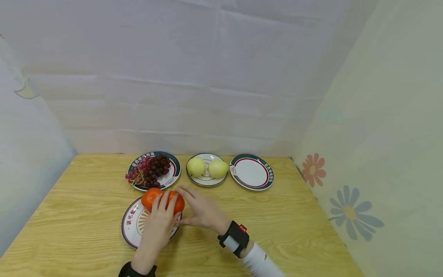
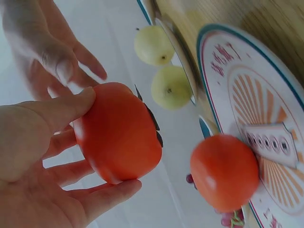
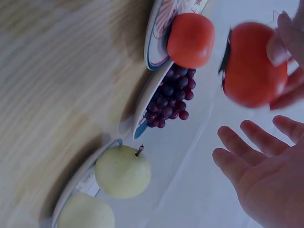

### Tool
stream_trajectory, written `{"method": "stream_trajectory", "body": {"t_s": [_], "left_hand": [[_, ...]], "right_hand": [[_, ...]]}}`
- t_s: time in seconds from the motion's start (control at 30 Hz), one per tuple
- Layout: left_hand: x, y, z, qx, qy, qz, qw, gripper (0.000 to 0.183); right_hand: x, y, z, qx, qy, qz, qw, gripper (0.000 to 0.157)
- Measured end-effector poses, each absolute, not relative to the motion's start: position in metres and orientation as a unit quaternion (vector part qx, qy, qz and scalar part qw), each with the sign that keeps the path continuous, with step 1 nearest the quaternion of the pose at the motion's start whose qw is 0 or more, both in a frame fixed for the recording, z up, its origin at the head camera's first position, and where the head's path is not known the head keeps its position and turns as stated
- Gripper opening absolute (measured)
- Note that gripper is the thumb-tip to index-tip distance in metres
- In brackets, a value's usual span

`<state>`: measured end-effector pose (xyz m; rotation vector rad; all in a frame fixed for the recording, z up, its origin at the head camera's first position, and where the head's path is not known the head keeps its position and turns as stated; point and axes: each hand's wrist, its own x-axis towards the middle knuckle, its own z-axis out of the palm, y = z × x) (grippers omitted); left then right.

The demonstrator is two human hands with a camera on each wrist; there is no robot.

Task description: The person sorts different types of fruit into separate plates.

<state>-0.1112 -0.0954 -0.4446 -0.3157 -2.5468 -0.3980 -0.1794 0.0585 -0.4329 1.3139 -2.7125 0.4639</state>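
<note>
My left hand (image 1: 156,225) grips a red-orange persimmon (image 2: 121,135), with the thumb on one side and the fingers round the other. In the left wrist view the dark leafy cap of this fruit faces away from the palm. The held persimmon is above a white plate (image 1: 129,229) with a sunburst pattern. Another persimmon (image 3: 191,40) sits on that plate, toward its far side. Just right of the held fruit, my right hand (image 1: 204,211) has its fingers spread. The right wrist view shows a gap between those fingers and the fruit.
Behind the persimmon plate, a green-rimmed plate (image 1: 175,169) bears red and dark grapes (image 1: 157,169). A smaller plate (image 1: 207,182) holds two pale yellow-green pears (image 1: 218,168). Farther right is a green-rimmed plate (image 1: 250,173). White cloth (image 1: 194,96) hangs behind the wooden table (image 1: 277,227).
</note>
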Motion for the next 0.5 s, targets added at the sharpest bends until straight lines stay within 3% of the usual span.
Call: {"method": "stream_trajectory", "body": {"t_s": [0.23, 0.5], "left_hand": [[-0.113, -0.081, -0.445, -0.112, -0.943, -0.118, 0.292, 0.054], [-0.115, -0.071, -0.446, -0.123, -0.937, -0.131, 0.301, 0.065]], "right_hand": [[-0.176, 0.056, -0.443, 0.424, -0.883, 0.194, 0.055, 0.095], [-0.177, 0.057, -0.450, 0.396, -0.889, 0.221, 0.063, 0.092]]}}
